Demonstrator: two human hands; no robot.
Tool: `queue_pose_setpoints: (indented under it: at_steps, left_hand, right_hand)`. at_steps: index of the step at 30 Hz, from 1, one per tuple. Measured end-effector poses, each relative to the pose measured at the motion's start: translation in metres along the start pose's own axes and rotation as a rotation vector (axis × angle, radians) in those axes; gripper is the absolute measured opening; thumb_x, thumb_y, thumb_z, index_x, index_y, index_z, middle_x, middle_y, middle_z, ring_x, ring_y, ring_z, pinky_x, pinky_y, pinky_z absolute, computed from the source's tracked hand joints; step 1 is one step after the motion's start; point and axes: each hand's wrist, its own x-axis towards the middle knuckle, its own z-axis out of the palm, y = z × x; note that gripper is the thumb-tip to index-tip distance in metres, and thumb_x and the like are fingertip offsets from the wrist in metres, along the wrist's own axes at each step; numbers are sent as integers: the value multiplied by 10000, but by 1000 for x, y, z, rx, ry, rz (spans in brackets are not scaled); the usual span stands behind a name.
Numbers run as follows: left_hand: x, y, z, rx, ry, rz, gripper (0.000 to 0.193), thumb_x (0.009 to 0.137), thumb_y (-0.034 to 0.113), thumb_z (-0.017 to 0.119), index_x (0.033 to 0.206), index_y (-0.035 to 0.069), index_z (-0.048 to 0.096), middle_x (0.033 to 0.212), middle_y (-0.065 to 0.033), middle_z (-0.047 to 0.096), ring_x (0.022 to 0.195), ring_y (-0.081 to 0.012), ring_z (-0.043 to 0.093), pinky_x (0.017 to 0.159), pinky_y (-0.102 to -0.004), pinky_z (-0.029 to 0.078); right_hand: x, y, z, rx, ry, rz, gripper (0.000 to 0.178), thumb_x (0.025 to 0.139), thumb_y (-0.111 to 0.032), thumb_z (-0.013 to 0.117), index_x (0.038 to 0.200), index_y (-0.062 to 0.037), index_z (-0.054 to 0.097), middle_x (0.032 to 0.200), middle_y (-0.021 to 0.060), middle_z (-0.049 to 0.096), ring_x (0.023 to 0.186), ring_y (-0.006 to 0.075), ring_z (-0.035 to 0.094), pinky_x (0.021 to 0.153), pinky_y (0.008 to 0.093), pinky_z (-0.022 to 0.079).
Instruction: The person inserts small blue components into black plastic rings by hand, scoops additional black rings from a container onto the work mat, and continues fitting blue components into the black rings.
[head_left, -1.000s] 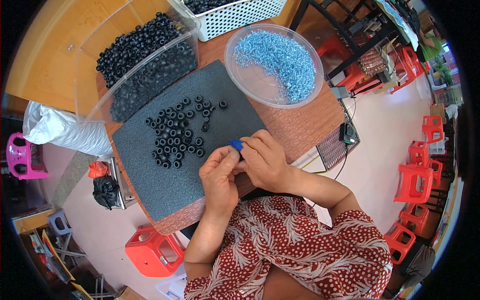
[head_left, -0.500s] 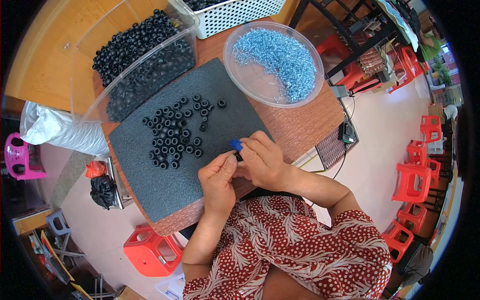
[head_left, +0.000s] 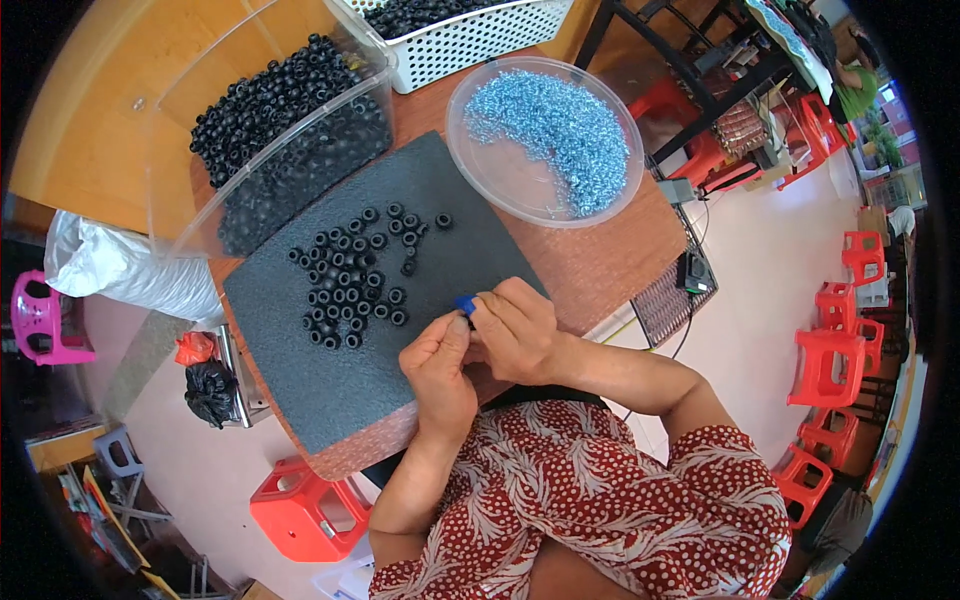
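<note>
Dark piece (head_left: 471, 323), one, small, mostly hidden by fingers; located centre of the frame, near the right-hand border of the grey mat (head_left: 315, 400) on the brown desk (head_left: 605, 270). Blue piece (head_left: 464, 303), one, at the right fingertips; whether worn or held, cannot tell. Step in hand, by judgement: close two-handed fingertip work on a single dark piece. Next move, by judgement, calls for a steady left pinch and fine right-finger control, with little arm travel. Left hand (head_left: 440, 378): forearm rising from lower centre, wrist fairly straight, thumb uppermost, fingers curled; grip closed, apparently on the dark piece. Right hand (head_left: 515, 332): forearm entering from lower right, running leftward, back of hand up, fingers bent toward the left thumb; grip closed to a pinch, apparently on the same piece, exact contact hidden. Black rings (head_left: 345, 275), many, loose on the mat, left of centre, apart from both hands. Blue beads (head_left: 545, 100), one heap, in a clear dish (head_left: 500, 180), upper centre.
</note>
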Motion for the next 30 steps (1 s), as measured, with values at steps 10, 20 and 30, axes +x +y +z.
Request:
queue_pose_setpoints:
  at_steps: [10, 20, 30]
  left_hand:
    - [7, 14, 4, -10, -42, -15, 164, 887, 72, 585, 992, -47, 626, 835, -47, 648, 708, -100, 607, 655, -231, 493]
    - [6, 8, -3, -80, 67, 37, 143, 844, 16, 590, 951, -65, 637, 832, -51, 642, 701, -92, 595, 678, -220, 484]
    - [7, 18, -4, -35, -76, -87, 195, 887, 67, 543, 987, -85, 614, 808, -91, 653, 657, -131, 619, 642, -244, 503]
  right_hand:
    - [4, 2, -1, 140, 28, 111, 371, 631, -58, 709, 940, 100, 574, 843, 180, 601, 677, 308, 565, 594, 361, 479]
    - [17, 1, -9, 195, -35, 219, 347, 616, -80, 722, 896, 67, 581, 810, 148, 584, 686, 295, 534, 590, 373, 443]
    - [24, 16, -22, -52, -231, -141, 228, 633, -206, 632, 686, -38, 487, 647, 80, 444, 628, 234, 435, 548, 355, 336]
